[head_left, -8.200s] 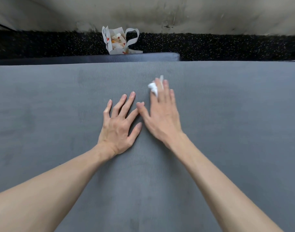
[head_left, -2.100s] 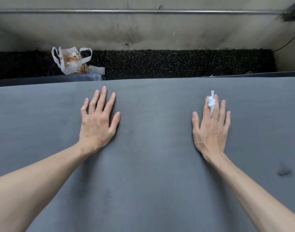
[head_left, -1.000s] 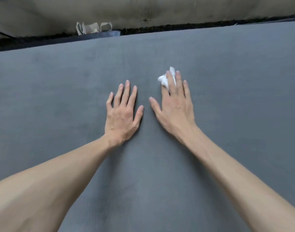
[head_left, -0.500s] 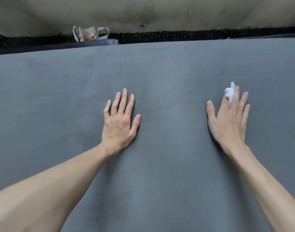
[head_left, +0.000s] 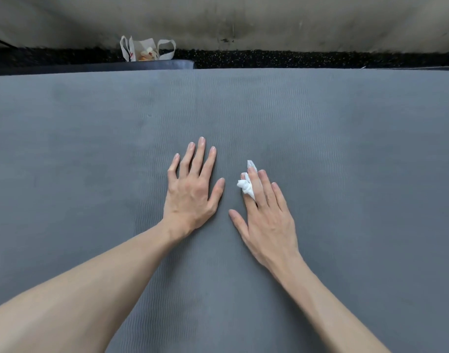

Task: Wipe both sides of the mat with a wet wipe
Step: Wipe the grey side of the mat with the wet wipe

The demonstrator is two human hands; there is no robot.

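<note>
Hands flat on the grey mat (head_left: pixel 345 149), which covers the floor. Left hand (head_left: pixel 191 192) presses down with fingers straight and spread; right hand (head_left: pixel 265 217) pins a bunched wet wipe (head_left: pixel 246 186) beneath extended fingers. Risk: the small wad may slip free, leaving bare fingers rubbing and patches unwiped.

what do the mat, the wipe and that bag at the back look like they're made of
Mat: likely foam or rubber, matte grey, fine wavy ribbed texture.
Wipe: thin white fabric or paper, crumpled under the right hand.
Bag: probably thin white plastic, with floppy loop handles.
</note>
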